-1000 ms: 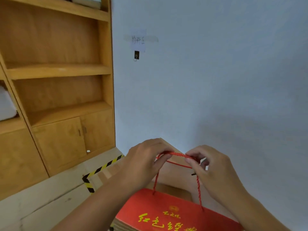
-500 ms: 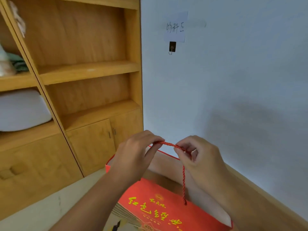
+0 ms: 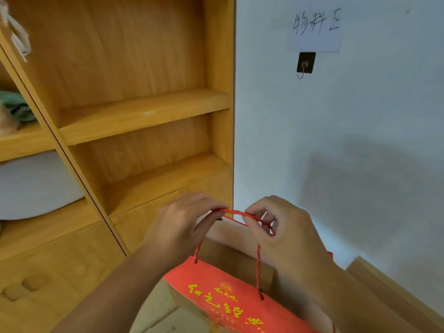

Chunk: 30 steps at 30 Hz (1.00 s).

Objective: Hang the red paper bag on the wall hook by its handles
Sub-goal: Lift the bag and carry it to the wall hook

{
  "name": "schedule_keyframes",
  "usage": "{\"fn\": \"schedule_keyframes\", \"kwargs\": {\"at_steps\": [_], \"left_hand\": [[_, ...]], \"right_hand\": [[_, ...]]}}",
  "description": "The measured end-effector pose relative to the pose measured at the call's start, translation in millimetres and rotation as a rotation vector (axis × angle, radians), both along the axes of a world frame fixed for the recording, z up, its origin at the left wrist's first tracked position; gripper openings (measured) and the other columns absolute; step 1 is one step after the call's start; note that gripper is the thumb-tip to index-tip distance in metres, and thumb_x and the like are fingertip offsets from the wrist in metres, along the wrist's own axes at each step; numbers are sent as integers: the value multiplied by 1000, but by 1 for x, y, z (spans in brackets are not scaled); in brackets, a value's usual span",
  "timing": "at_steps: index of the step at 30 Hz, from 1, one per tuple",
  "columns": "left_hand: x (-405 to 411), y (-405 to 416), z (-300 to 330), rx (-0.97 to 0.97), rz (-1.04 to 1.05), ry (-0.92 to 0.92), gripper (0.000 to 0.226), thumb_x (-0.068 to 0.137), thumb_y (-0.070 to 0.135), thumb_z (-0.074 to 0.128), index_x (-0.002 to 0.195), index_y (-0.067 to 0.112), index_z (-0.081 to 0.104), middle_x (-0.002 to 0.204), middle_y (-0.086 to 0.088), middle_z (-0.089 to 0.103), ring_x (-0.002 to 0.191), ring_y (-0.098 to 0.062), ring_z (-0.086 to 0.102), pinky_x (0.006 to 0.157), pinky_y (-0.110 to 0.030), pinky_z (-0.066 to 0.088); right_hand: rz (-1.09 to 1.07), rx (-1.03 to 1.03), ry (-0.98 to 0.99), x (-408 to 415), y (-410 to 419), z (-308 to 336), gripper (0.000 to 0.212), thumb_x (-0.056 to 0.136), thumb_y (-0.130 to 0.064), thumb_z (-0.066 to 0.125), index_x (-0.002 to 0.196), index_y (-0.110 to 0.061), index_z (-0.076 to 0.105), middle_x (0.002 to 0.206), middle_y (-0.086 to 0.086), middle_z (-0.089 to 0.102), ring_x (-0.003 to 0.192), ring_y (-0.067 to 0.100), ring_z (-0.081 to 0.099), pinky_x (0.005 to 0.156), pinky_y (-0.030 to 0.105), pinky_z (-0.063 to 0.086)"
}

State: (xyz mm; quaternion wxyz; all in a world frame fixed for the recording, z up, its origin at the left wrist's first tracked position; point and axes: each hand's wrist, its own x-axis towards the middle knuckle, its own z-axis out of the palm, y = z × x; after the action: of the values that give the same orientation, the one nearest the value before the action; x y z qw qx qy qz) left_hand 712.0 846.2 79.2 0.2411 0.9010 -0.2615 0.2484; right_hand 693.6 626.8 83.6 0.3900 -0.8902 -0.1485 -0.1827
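Note:
A red paper bag [image 3: 230, 299] with yellow characters hangs below my hands at the bottom centre. Its red twisted rope handles [image 3: 236, 213] stretch between my two hands. My left hand [image 3: 182, 227] pinches the handles at their left end and my right hand [image 3: 281, 227] pinches them at the right end. The wall hook [image 3: 305, 64], a small dark square plate with a metal hook, sits high on the pale wall, up and to the right of my hands, just under a handwritten paper label [image 3: 316, 28]. Nothing hangs on the hook.
A wooden shelf unit [image 3: 144, 111] with open shelves and lower cabinet doors fills the left, its side edge meeting the wall. A white pillow-like object [image 3: 36, 186] and green cloth [image 3: 16, 106] lie on the left shelves. A wooden skirting board [image 3: 389, 292] runs along the wall base.
The view has closed in on the wall; the hook and label appear larger and further right. My hands keep the same pinch on the handles, and the bag has come along with them.

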Motion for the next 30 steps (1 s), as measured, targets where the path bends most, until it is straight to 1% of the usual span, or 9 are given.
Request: {"fn": "schedule_keyframes", "kwargs": {"at_steps": [6,9,11,14,16,19,22,24,30], "left_hand": [[121,65,-10,-52,-124,-67,16,98,31,66,108,27,77,97,12,74,89,-8,68,74,-28,52],[179,91,-12,-77,-213,-38,17,98,32,65,108,27,78,97,13,75,90,-8,70,74,-32,55],[212,101,-10,-82,-245,-15,18,98,33,63,108,29,78,98,15,75,91,-6,68,80,-31,54],[256,107,-1,-130,-311,-3,15,95,28,67,105,28,79,99,14,77,93,-3,68,95,-12,38],[283,108,6,-154,-357,-24,15,94,25,69,104,26,80,98,12,77,93,-2,67,96,-5,33],[316,104,11,-176,-403,-37,17,94,26,68,107,26,79,100,12,77,93,-2,66,89,-9,41],[339,95,14,-192,-443,-18,17,95,28,67,107,27,78,100,12,76,93,-3,67,85,-26,54],[355,85,17,-198,-477,-18,16,95,28,67,106,27,78,99,13,76,92,-3,67,81,-33,58],[399,42,27,-235,-574,36,13,92,29,70,102,28,79,96,16,75,91,-1,68,80,-32,57]], "right_hand": [[-161,-27,-45,94,72,-14,9,86,-21,80,84,-28,75,75,-19,64,73,4,60,62,5,42],[-277,-26,-47,135,105,-17,16,83,-14,83,83,-28,75,73,-26,61,74,-4,60,61,1,41],[-347,-13,-31,158,120,-14,20,82,-13,84,82,-30,74,73,-25,63,74,-4,60,60,1,41],[-421,-30,-37,186,135,-3,18,84,-15,82,83,-30,73,76,-22,67,76,2,62,60,4,43],[-466,-38,-55,204,140,5,16,85,-16,82,83,-30,73,76,-20,68,75,5,63,60,6,44],[-516,-34,-67,227,143,12,15,86,-18,81,84,-30,73,77,-18,69,75,7,64,59,9,46],[-554,-12,-77,243,140,18,15,86,-19,82,86,-31,73,76,-18,69,76,9,66,59,12,49],[-585,15,-96,253,132,21,16,85,-19,83,85,-31,72,75,-18,69,76,9,66,59,12,49],[-639,35,-170,284,93,32,18,80,-19,87,78,-27,70,69,-18,69,72,12,66,59,21,53]]}}
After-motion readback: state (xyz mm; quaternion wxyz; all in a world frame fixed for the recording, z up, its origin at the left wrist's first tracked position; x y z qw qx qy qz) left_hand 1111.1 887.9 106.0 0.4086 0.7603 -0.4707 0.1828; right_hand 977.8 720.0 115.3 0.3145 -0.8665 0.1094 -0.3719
